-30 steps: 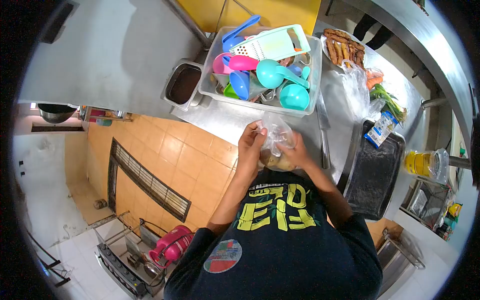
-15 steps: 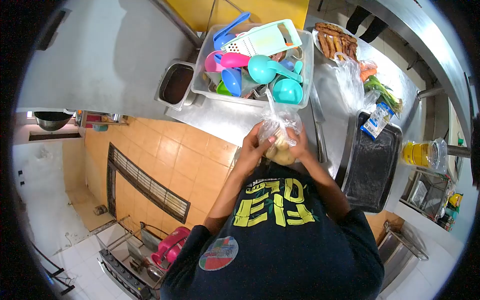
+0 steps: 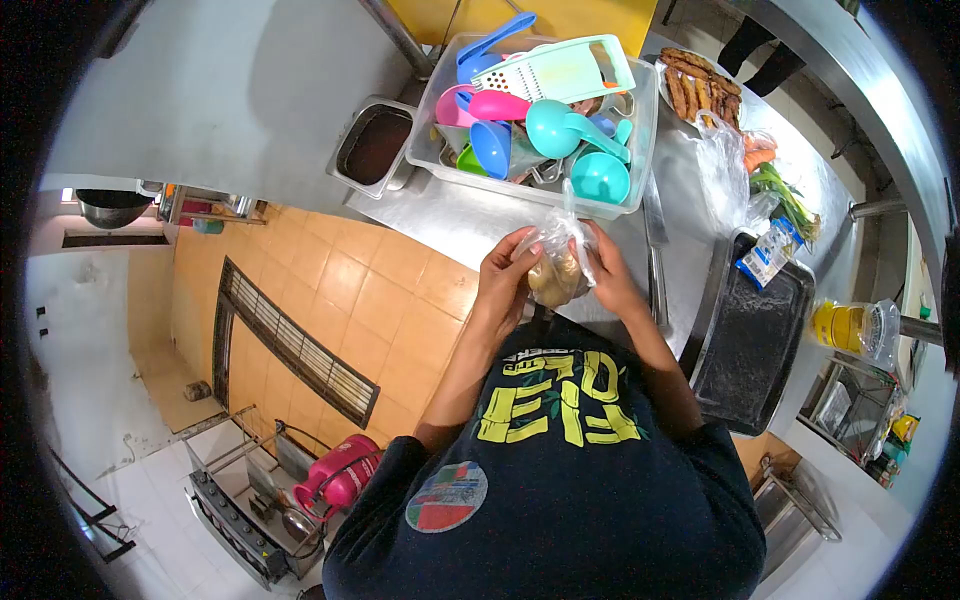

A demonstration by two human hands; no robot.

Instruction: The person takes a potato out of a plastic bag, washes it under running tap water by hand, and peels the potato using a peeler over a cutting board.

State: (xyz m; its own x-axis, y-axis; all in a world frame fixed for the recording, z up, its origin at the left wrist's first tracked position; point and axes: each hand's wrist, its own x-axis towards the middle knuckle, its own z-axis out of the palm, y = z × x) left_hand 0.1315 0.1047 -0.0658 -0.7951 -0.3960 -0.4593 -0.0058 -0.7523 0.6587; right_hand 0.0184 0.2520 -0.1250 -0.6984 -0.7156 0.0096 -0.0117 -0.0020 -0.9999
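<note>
A clear plastic bag with several round, pale brown items inside hangs between my two hands, close to my chest at the counter's edge. My left hand grips the bag's left side, with thumb and fingers pressed on the plastic. On the other side, my right hand pinches the bag near its gathered neck, which points up. Just beyond the hands is a clear bin of ladles, scoops and a pale green grater.
A long knife lies right of my hands. Farther right are a black tray, a blue-white packet, green onions, carrots, a plate of browned food and a bagged yellow bottle. A metal container stands left of the bin.
The view has shifted, so the counter items appear farther right. My right hand has moved up toward the bag's neck, and the bag has turned slightly between my hands.
</note>
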